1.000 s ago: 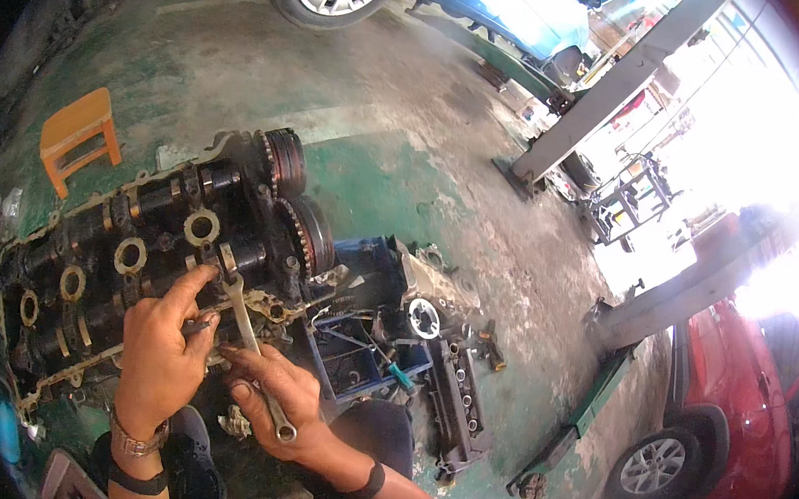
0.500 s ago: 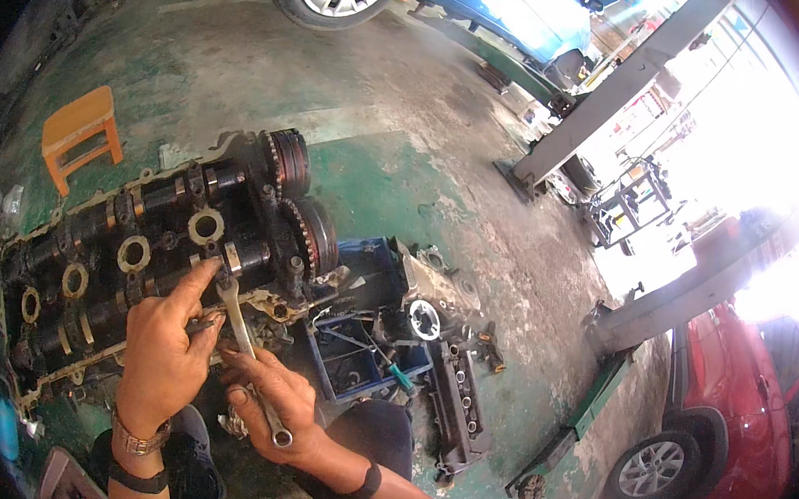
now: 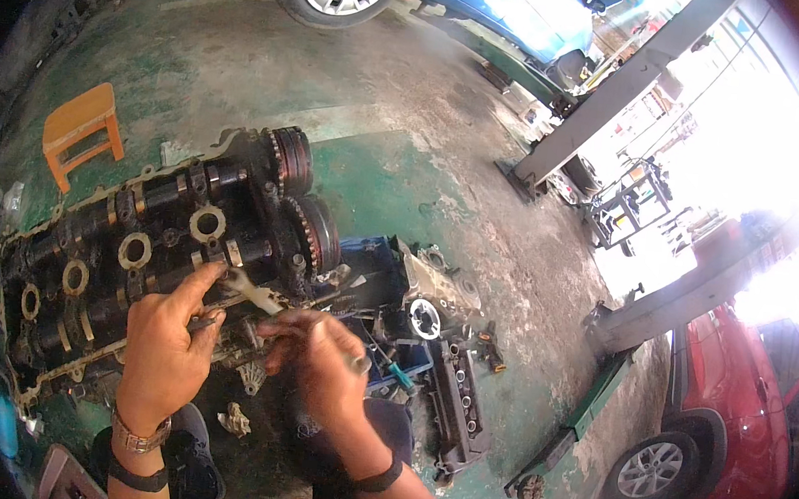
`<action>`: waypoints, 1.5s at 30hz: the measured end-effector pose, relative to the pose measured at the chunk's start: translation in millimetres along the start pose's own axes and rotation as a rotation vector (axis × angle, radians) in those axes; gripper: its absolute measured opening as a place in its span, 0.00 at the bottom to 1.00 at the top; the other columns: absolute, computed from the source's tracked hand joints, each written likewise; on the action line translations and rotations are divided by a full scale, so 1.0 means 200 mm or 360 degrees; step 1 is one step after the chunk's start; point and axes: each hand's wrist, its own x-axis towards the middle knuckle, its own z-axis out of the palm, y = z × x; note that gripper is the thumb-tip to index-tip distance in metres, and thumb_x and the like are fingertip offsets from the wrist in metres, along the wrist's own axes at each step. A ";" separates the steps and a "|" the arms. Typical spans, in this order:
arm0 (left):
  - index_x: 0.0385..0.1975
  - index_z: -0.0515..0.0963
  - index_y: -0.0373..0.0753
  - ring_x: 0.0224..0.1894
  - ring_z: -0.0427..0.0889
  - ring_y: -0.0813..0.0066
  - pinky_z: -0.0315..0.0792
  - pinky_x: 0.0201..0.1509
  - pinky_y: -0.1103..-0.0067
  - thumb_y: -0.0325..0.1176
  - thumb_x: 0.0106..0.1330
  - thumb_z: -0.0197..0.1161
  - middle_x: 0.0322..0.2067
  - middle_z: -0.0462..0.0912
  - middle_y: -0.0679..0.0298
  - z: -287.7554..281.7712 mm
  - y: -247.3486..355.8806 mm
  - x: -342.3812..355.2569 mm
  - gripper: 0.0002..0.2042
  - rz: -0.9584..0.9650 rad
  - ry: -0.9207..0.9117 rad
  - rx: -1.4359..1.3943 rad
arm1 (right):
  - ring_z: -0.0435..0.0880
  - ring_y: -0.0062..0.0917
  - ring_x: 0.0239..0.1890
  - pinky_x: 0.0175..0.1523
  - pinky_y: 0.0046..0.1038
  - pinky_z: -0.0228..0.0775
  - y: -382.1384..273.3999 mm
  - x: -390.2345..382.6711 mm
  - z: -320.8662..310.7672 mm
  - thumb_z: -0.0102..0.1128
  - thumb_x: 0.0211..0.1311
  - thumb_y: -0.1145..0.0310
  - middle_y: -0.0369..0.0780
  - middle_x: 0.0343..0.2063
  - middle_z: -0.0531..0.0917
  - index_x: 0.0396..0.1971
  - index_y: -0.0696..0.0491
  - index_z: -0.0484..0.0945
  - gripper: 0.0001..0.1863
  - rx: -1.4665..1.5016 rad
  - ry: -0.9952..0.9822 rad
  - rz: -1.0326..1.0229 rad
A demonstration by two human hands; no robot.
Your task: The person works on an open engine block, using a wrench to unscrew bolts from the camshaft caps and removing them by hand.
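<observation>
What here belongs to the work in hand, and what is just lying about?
In use:
wrench, gripped by the right hand, its head at the engine
the engine itself, with the left hand reaching over it

Apparently just lying or standing about:
orange stool
teal-handled tool
long black part with round holes, though possibly related
red car

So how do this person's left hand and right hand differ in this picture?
The left hand points its index finger at the cylinder head, while the right hand holds a combination wrench. The left hand's wrist wears a watch and a black band; the right hand's wears only a black band. The left hand looks sharp, the right hand blurred. Both are ungloved.
</observation>
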 end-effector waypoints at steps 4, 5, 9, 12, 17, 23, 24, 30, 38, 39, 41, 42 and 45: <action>0.51 0.75 0.31 0.20 0.76 0.52 0.66 0.25 0.69 0.20 0.54 0.64 0.20 0.75 0.47 0.00 0.00 0.00 0.21 -0.0058 -0.0029 -0.0009 | 0.81 0.28 0.31 0.38 0.29 0.74 -0.02 0.01 -0.03 0.51 0.69 0.55 0.51 0.42 0.82 0.44 0.64 0.74 0.23 0.0137 0.0055 -0.0148; 0.51 0.75 0.31 0.20 0.76 0.52 0.66 0.26 0.69 0.21 0.54 0.64 0.20 0.75 0.47 0.00 0.01 0.00 0.21 -0.0072 -0.0023 -0.0018 | 0.81 0.27 0.31 0.38 0.29 0.74 -0.02 -0.01 -0.03 0.50 0.70 0.55 0.51 0.42 0.82 0.44 0.64 0.74 0.23 0.0027 0.0045 -0.0188; 0.52 0.74 0.32 0.22 0.76 0.51 0.67 0.27 0.68 0.21 0.53 0.65 0.21 0.76 0.47 0.00 0.01 0.00 0.23 -0.0101 -0.0048 0.0075 | 0.81 0.24 0.33 0.40 0.27 0.73 0.02 -0.06 0.00 0.48 0.71 0.57 0.48 0.40 0.83 0.45 0.66 0.76 0.23 -0.0549 -0.0099 -0.0400; 0.52 0.75 0.33 0.24 0.78 0.50 0.68 0.28 0.68 0.21 0.53 0.65 0.23 0.77 0.46 0.00 0.01 -0.01 0.23 -0.0101 -0.0006 0.0021 | 0.82 0.25 0.32 0.38 0.24 0.73 0.06 -0.07 0.04 0.49 0.70 0.62 0.47 0.38 0.82 0.48 0.67 0.76 0.21 -0.0827 -0.0244 -0.0641; 0.51 0.75 0.33 0.29 0.81 0.48 0.71 0.31 0.68 0.19 0.52 0.64 0.29 0.79 0.43 0.00 0.01 0.00 0.22 -0.0153 -0.0084 -0.0018 | 0.84 0.30 0.34 0.40 0.27 0.75 0.12 -0.07 0.13 0.56 0.62 0.76 0.49 0.39 0.80 0.52 0.66 0.72 0.18 -0.1043 -0.0268 -0.0922; 0.51 0.75 0.31 0.32 0.83 0.48 0.73 0.33 0.70 0.18 0.53 0.63 0.30 0.79 0.41 -0.01 0.01 0.01 0.22 -0.0113 -0.0081 -0.0052 | 0.83 0.25 0.35 0.41 0.25 0.74 0.06 -0.04 0.06 0.54 0.66 0.70 0.47 0.40 0.82 0.50 0.66 0.74 0.17 -0.0928 -0.0314 -0.0606; 0.51 0.75 0.31 0.31 0.83 0.48 0.73 0.33 0.70 0.18 0.53 0.63 0.29 0.79 0.41 -0.01 0.01 0.00 0.22 -0.0093 -0.0069 -0.0054 | 0.82 0.24 0.35 0.43 0.24 0.74 0.03 -0.05 0.05 0.50 0.69 0.65 0.46 0.39 0.83 0.48 0.66 0.76 0.18 -0.0779 -0.0257 -0.0366; 0.52 0.74 0.32 0.27 0.82 0.50 0.72 0.29 0.72 0.19 0.54 0.64 0.25 0.79 0.43 -0.01 0.01 0.01 0.23 -0.0059 -0.0044 -0.0046 | 0.80 0.29 0.28 0.36 0.29 0.74 0.01 0.00 0.00 0.55 0.68 0.59 0.52 0.39 0.82 0.47 0.64 0.74 0.21 0.0294 0.0062 0.0005; 0.52 0.74 0.32 0.26 0.81 0.49 0.71 0.29 0.70 0.19 0.53 0.64 0.24 0.77 0.44 0.00 0.02 0.00 0.23 -0.0191 -0.0079 -0.0028 | 0.83 0.24 0.33 0.39 0.24 0.74 0.08 -0.07 0.08 0.56 0.64 0.73 0.46 0.36 0.83 0.52 0.66 0.73 0.18 -0.0920 -0.0244 -0.0618; 0.52 0.74 0.32 0.26 0.82 0.49 0.71 0.30 0.70 0.19 0.53 0.64 0.25 0.78 0.43 0.00 0.01 0.00 0.23 -0.0197 -0.0081 -0.0019 | 0.84 0.26 0.34 0.40 0.25 0.74 0.09 -0.08 0.10 0.57 0.61 0.77 0.47 0.35 0.82 0.51 0.66 0.73 0.18 -0.1023 -0.0244 -0.0737; 0.52 0.74 0.32 0.28 0.82 0.49 0.72 0.31 0.70 0.18 0.53 0.64 0.26 0.78 0.43 0.00 0.01 0.01 0.23 -0.0077 -0.0051 -0.0021 | 0.84 0.28 0.34 0.40 0.26 0.74 0.11 -0.07 0.13 0.58 0.60 0.78 0.49 0.37 0.82 0.50 0.66 0.73 0.18 -0.1091 -0.0250 -0.0883; 0.52 0.74 0.32 0.29 0.82 0.49 0.73 0.31 0.70 0.18 0.53 0.63 0.26 0.79 0.43 0.00 0.00 0.01 0.23 -0.0011 -0.0033 0.0017 | 0.84 0.27 0.35 0.41 0.26 0.75 0.10 -0.06 0.13 0.58 0.61 0.77 0.49 0.38 0.82 0.51 0.66 0.73 0.18 -0.1091 -0.0260 -0.0880; 0.51 0.75 0.32 0.30 0.83 0.48 0.73 0.32 0.70 0.18 0.53 0.63 0.27 0.79 0.42 0.00 0.01 0.00 0.22 -0.0091 -0.0044 -0.0037 | 0.84 0.27 0.36 0.42 0.26 0.75 0.08 -0.05 0.08 0.56 0.65 0.73 0.48 0.42 0.83 0.52 0.66 0.73 0.18 -0.0935 -0.0248 -0.0677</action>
